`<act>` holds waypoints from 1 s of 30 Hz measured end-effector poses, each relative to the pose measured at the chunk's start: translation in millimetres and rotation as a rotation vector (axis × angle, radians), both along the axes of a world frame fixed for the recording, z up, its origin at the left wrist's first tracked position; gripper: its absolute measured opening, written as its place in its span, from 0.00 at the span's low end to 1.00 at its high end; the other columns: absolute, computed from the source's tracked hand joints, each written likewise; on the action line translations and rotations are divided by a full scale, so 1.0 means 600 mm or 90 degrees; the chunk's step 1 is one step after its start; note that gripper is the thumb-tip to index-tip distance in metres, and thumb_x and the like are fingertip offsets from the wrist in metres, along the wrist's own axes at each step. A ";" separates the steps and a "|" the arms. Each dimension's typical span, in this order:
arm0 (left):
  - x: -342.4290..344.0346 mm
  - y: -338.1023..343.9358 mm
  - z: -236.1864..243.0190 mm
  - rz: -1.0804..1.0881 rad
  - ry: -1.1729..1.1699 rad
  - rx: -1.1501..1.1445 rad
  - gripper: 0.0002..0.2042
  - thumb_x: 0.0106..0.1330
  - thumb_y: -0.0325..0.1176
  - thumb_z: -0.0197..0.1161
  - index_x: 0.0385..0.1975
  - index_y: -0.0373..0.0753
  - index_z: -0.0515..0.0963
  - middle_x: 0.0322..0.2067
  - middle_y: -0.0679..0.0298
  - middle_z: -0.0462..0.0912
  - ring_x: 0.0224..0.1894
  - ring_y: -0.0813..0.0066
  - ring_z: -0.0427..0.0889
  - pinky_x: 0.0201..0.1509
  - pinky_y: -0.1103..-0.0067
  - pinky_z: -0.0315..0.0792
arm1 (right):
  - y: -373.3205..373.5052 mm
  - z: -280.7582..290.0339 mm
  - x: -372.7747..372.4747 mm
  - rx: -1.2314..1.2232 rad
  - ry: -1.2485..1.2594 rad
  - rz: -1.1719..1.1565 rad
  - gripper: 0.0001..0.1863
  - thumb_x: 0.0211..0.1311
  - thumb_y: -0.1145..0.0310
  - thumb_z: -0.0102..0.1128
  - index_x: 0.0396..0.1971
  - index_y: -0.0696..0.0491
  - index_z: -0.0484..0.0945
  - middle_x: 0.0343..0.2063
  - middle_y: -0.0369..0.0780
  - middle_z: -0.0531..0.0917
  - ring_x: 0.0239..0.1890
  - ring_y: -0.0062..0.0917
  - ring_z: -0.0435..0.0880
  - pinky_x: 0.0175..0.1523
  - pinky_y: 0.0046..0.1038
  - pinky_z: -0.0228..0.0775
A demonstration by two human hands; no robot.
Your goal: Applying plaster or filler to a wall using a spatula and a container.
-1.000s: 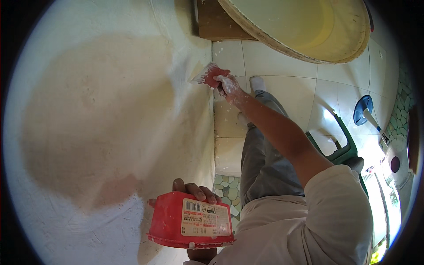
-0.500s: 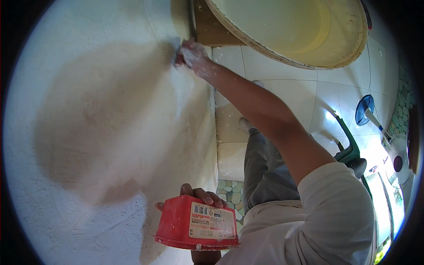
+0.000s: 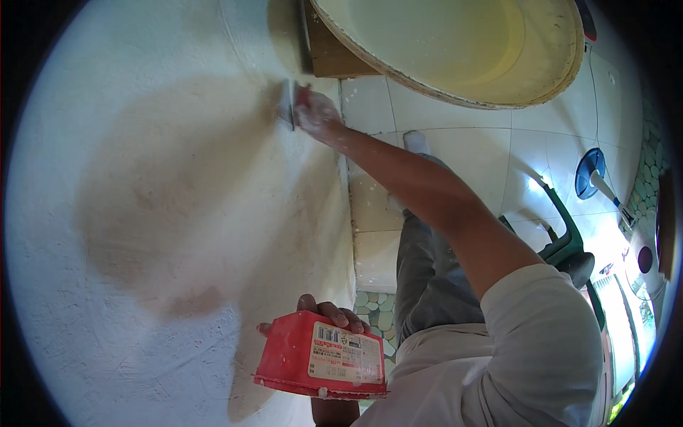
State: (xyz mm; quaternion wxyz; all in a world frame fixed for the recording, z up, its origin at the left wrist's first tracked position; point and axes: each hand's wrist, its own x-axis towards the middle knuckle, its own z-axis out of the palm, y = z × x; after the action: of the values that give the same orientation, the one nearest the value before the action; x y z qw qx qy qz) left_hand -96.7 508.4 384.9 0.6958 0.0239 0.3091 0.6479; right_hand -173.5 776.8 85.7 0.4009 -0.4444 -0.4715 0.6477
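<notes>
My right hand (image 3: pixel 318 114), smeared with white, is closed around a putty knife (image 3: pixel 287 105). Its thin blade meets the pale wall (image 3: pixel 178 235) near the corner with the floor, and its handle is mostly hidden by my fingers. Low in the view, my left hand (image 3: pixel 333 313) grips a red plastic tub (image 3: pixel 284 356) with a cream label, fingers curled over its far side. White residue dots the tub's rim, which is turned toward the lower edge. What the tub holds is out of sight.
A large round vat (image 3: pixel 455 96) of cloudy liquid stands at the top, beside a brown wooden piece (image 3: pixel 341 60). On the tiled floor (image 3: pixel 462 153) to the right are a green chair (image 3: pixel 565 238) and a blue round object (image 3: pixel 588 173) with a white handle. A fan (image 3: pixel 644 277) is farther right.
My right hand has slid a little down the wall toward me, and the blade shows more clearly. One foot has come into fuller view. The left hand still holds the tub.
</notes>
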 end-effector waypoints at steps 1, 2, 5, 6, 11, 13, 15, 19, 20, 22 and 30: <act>-0.002 0.000 -0.001 -0.002 -0.003 -0.005 0.35 0.60 0.68 0.40 0.48 0.39 0.66 0.42 0.47 0.77 0.47 0.51 0.77 0.53 0.56 0.70 | 0.012 0.014 -0.032 0.087 0.032 -0.040 0.18 0.67 0.55 0.38 0.36 0.53 0.73 0.28 0.49 0.77 0.31 0.44 0.76 0.36 0.42 0.68; 0.000 0.000 0.000 0.003 -0.010 -0.013 0.35 0.60 0.69 0.39 0.48 0.39 0.66 0.42 0.47 0.77 0.48 0.50 0.77 0.53 0.56 0.70 | 0.027 0.025 -0.043 0.102 0.034 -0.042 0.17 0.66 0.56 0.39 0.34 0.53 0.74 0.28 0.49 0.76 0.31 0.44 0.75 0.37 0.42 0.68; -0.004 0.000 0.000 0.011 -0.014 -0.022 0.36 0.59 0.69 0.39 0.48 0.39 0.67 0.42 0.46 0.77 0.48 0.50 0.77 0.53 0.55 0.70 | 0.094 0.066 -0.032 0.013 0.264 -0.095 0.11 0.63 0.63 0.45 0.29 0.54 0.73 0.24 0.45 0.75 0.28 0.40 0.74 0.34 0.39 0.67; -0.004 0.001 0.001 0.015 -0.015 -0.019 0.36 0.59 0.69 0.39 0.49 0.39 0.67 0.42 0.46 0.77 0.48 0.50 0.77 0.53 0.56 0.70 | 0.107 0.079 -0.014 0.094 0.204 -0.176 0.09 0.61 0.67 0.47 0.27 0.54 0.72 0.23 0.43 0.75 0.27 0.38 0.74 0.32 0.37 0.67; -0.001 0.011 0.002 0.036 -0.040 -0.019 0.36 0.61 0.68 0.39 0.49 0.38 0.67 0.43 0.46 0.77 0.48 0.50 0.77 0.53 0.56 0.69 | 0.084 0.070 0.095 -0.054 0.273 -0.126 0.09 0.60 0.70 0.45 0.25 0.56 0.74 0.22 0.44 0.77 0.24 0.40 0.76 0.34 0.39 0.70; -0.004 0.016 0.000 0.027 -0.040 -0.014 0.35 0.61 0.68 0.40 0.50 0.39 0.67 0.44 0.46 0.77 0.48 0.49 0.77 0.54 0.55 0.69 | 0.059 0.050 0.079 0.023 0.028 -0.127 0.10 0.60 0.71 0.44 0.25 0.56 0.75 0.22 0.44 0.77 0.24 0.38 0.77 0.33 0.39 0.71; -0.009 0.018 -0.005 -0.005 -0.015 -0.002 0.33 0.63 0.65 0.40 0.49 0.39 0.66 0.45 0.48 0.76 0.49 0.51 0.76 0.54 0.57 0.69 | 0.043 0.032 0.040 0.138 -0.182 -0.126 0.11 0.60 0.72 0.43 0.25 0.56 0.76 0.21 0.45 0.77 0.23 0.36 0.77 0.32 0.39 0.71; -0.012 0.010 -0.013 -0.011 -0.036 -0.010 0.35 0.60 0.68 0.41 0.50 0.39 0.67 0.45 0.46 0.76 0.50 0.49 0.75 0.54 0.55 0.68 | 0.077 0.050 -0.048 0.211 -0.210 -0.085 0.12 0.61 0.73 0.41 0.33 0.57 0.77 0.21 0.42 0.77 0.25 0.30 0.79 0.30 0.35 0.72; -0.009 0.007 -0.013 -0.011 -0.035 -0.011 0.35 0.60 0.68 0.41 0.50 0.39 0.67 0.45 0.46 0.76 0.50 0.49 0.75 0.54 0.55 0.68 | 0.088 0.059 -0.044 0.287 -0.292 -0.114 0.12 0.60 0.74 0.42 0.35 0.57 0.76 0.22 0.42 0.78 0.26 0.30 0.79 0.30 0.35 0.72; 0.001 0.000 -0.009 0.028 -0.064 -0.024 0.35 0.60 0.68 0.41 0.49 0.39 0.67 0.45 0.46 0.76 0.50 0.49 0.75 0.54 0.54 0.67 | 0.105 0.080 -0.012 0.182 -0.012 -0.189 0.12 0.60 0.75 0.45 0.41 0.56 0.75 0.25 0.42 0.79 0.28 0.29 0.80 0.29 0.33 0.73; -0.003 0.025 0.010 -0.006 -0.085 0.038 0.30 0.66 0.61 0.42 0.47 0.36 0.66 0.44 0.48 0.76 0.48 0.52 0.76 0.55 0.57 0.69 | -0.050 0.094 0.277 -0.375 0.548 -0.059 0.12 0.63 0.66 0.54 0.45 0.51 0.73 0.33 0.34 0.81 0.29 0.18 0.81 0.24 0.15 0.68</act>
State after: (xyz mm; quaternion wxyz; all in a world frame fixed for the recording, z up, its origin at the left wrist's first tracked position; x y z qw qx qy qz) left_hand -98.6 523.4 390.8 0.7169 0.0027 0.2426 0.6536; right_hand -7.3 746.9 142.0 0.4450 -0.2523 -0.0418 0.8582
